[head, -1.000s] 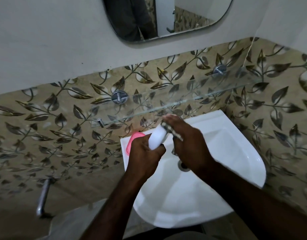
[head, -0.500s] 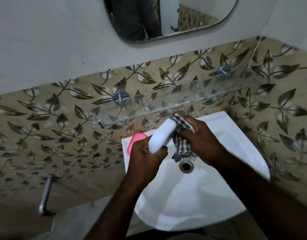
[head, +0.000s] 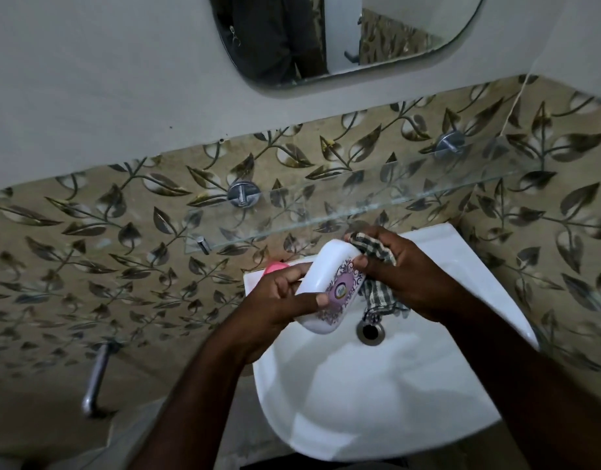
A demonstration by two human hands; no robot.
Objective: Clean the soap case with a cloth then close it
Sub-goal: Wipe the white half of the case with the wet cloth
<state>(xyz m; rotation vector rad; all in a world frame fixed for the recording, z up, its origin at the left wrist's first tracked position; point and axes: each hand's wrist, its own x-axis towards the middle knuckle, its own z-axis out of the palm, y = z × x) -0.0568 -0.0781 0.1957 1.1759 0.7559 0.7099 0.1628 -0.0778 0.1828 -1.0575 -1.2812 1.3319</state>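
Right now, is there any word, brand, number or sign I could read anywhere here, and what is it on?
On the white oval plastic soap case, purple oval label: a small pale logo ringed by dark scrollwork, too blurred to read.
On the checked grey cloth, white ceramic basin, leaf-patterned tiles and mirror: no text shows.

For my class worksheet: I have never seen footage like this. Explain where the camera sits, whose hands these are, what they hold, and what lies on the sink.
There is no machine: a person wears one camera on the head, looking down at their own bare hands over a white sink. The left hand grips a white soap case with a purple label. The right hand holds a checked cloth against its far end. A pink thing lies on the sink's back corner, partly hidden. A glass shelf and a mirror hang above.
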